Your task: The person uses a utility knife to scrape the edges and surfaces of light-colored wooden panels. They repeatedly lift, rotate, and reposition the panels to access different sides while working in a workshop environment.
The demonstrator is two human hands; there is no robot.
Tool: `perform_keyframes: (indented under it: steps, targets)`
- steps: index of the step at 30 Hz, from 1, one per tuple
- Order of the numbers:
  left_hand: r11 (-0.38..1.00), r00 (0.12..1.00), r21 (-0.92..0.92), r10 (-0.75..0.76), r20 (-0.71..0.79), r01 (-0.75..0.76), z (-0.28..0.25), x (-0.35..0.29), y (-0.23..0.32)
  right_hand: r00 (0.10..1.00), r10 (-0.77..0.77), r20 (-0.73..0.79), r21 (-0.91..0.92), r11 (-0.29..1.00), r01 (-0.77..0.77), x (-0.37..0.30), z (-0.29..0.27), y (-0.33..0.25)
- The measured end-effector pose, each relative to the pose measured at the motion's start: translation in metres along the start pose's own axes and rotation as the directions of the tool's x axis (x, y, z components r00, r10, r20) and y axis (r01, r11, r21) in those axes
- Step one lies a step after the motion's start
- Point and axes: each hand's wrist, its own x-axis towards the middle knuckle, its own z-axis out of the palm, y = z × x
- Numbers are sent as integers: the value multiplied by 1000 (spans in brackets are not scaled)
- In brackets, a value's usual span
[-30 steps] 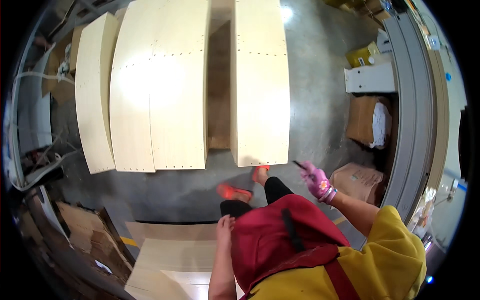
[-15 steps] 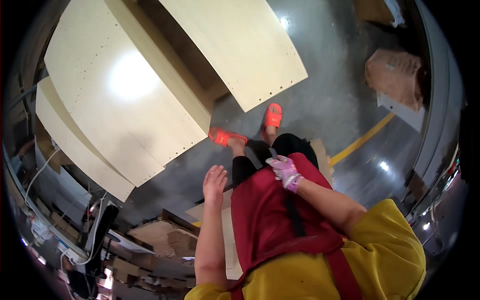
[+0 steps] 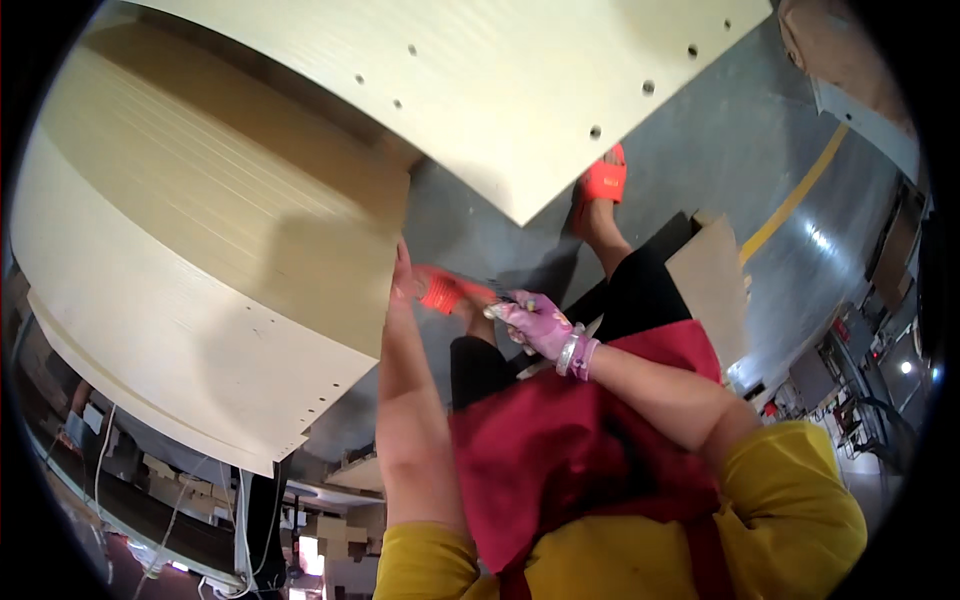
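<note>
My left hand (image 3: pixel 402 276) reaches forward, fingers stretched, and touches the edge of a large pale wooden panel (image 3: pixel 200 250) on the left. My right hand (image 3: pixel 537 323) wears a pink glove and is closed on a thin dark tool (image 3: pixel 501 292) just right of my left hand, above my knee. A second pale panel with several drilled holes (image 3: pixel 520 90) lies across the top, its corner pointing down toward my hands. My feet in orange sandals (image 3: pixel 603 180) (image 3: pixel 440 291) stand on the grey floor beneath.
A flat piece of cardboard (image 3: pixel 716 280) lies on the floor by my right leg. A yellow line (image 3: pixel 796 198) runs across the grey floor at right. Machines and clutter (image 3: pixel 850 360) stand at far right; cables and boxes (image 3: pixel 170 490) at lower left.
My head has dropped much closer to the panels. My left hand has moved forward to the panel edge, and my right hand with the tool has come in beside it.
</note>
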Motion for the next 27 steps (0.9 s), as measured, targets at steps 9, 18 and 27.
perform_keyframes:
  steps: [9, 18, 27]
  targets:
    - [865, 827, 501, -264, 496, -24, 35, -131, 110, 920, -377, -108, -372, 874, 314, 10, -16, 24]
    - [-528, 336, 344, 114, 935, -777, 25, -174, 359, 911, -403, -88, -288, 886, 364, 35, 50, 121]
    - [-598, 16, 72, 97, 995, -798, -6, -77, 339, 920, -290, -264, 455, 803, 384, 25, 82, 129]
